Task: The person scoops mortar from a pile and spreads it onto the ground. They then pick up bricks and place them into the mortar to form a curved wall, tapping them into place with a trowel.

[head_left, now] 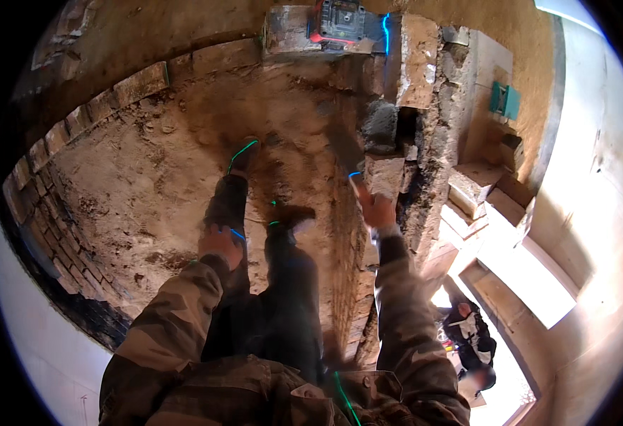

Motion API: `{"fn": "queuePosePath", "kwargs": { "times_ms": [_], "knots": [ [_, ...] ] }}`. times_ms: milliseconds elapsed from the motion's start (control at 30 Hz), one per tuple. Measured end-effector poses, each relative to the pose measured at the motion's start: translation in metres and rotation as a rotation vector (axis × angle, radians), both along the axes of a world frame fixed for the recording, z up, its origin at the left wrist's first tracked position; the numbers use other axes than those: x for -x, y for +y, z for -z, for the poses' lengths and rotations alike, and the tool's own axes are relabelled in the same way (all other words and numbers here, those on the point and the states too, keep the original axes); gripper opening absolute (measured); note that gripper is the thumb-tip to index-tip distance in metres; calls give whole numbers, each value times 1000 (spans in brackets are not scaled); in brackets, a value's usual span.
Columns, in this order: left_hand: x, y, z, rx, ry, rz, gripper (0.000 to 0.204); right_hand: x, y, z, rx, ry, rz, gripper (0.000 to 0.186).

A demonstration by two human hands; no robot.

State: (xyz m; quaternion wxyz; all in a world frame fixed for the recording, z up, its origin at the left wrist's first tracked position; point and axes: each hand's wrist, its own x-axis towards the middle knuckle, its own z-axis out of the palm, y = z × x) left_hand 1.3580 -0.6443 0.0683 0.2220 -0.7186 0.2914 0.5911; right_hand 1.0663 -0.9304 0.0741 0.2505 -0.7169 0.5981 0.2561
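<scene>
My right hand point(378, 211) is closed round the handle of a hand tool with a flat, dark blade point(345, 148) that looks like a trowel. Motion blurs its outline. The blade points away from me, beside the rough edge of a low brick wall point(384, 174). My left hand point(220, 245) rests on my left leg with nothing seen in it, its fingers lying against the dark trousers. Both of my boots stand on the sandy dirt floor point(141, 184) between the brick edges.
A red and black laser level point(340, 21) sits on a block at the far side; green and blue lines cross the scene. Curved brickwork point(66, 238) borders the left. A green object point(504, 100) and loose blocks point(471, 188) lie right. Another person point(470, 334) is at lower right.
</scene>
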Motion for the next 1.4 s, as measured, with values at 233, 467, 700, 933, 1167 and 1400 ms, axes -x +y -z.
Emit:
{"fn": "queuePosePath", "kwargs": {
  "times_ms": [233, 467, 700, 933, 1167, 1400],
  "knots": [
    [-2, 9, 8, 93, -39, -23, 55, -8, -37, 26, 105, -177, 53, 52],
    [-4, 2, 9, 177, -77, 14, 49, 29, -123, -12, -179, -225, 327, 44],
    [-7, 6, 11, 194, -58, -80, 40, -61, -158, -23, -401, -424, 563, 47],
    [-22, -15, -5, 121, -53, -24, 41, -63, -99, -17, 107, -237, 17, 51],
    [-24, -14, 6, 124, -26, -19, 46, -14, -30, -77, 31, -124, -3, 40],
    [-27, -8, 3, 188, -51, 64, 46, 51, -4, -91, 212, -375, -2, 40]
  ]
}}
